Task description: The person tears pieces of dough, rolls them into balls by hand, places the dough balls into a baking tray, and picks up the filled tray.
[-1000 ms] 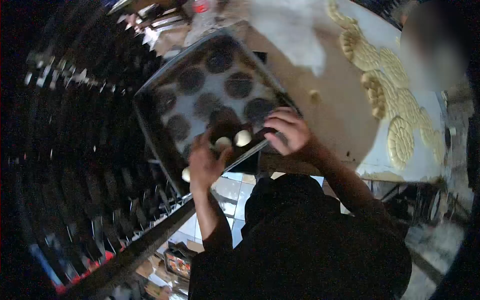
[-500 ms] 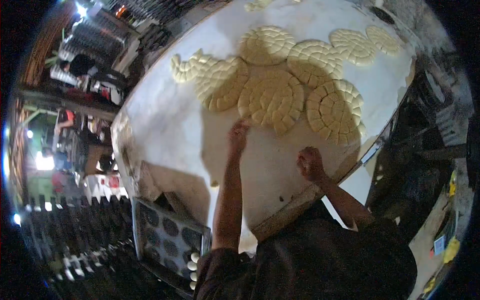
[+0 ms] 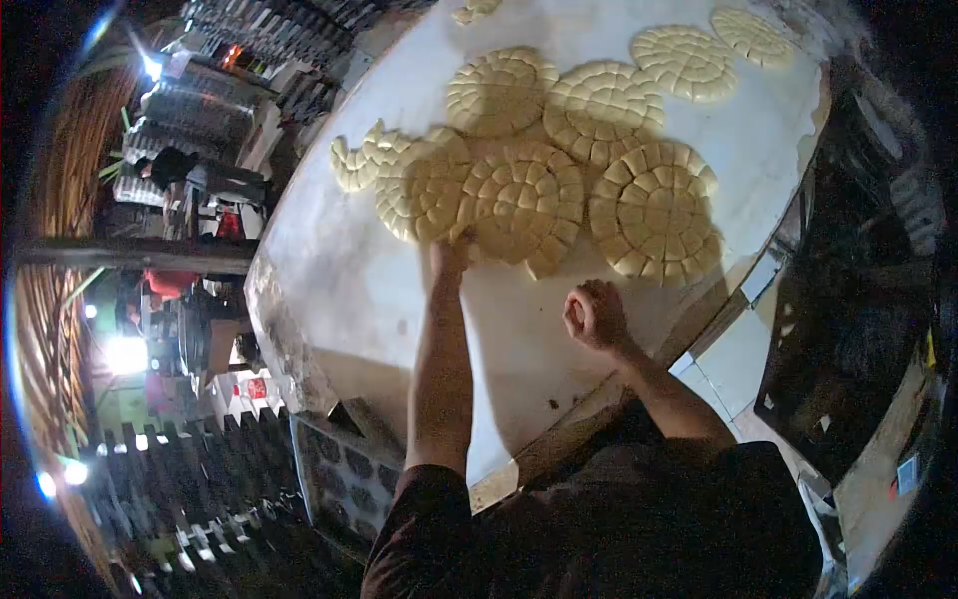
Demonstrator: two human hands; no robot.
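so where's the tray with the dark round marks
In the head view, the tray is at the lower left, beside the table and left of the left sleeve.

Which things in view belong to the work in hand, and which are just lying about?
In the work:
segmented dough rounds, the left hand at their near edge, the right hand curled nearby
the pale table under them
probably the tray beside it

Seemingly just about:
the small blue item, too small to identify
the bright lamp

Left arm (image 3: 439,384) outstretched, left grip (image 3: 455,252) shadowed; right forearm (image 3: 667,387) slanted, right grip (image 3: 596,313) loosely curled.
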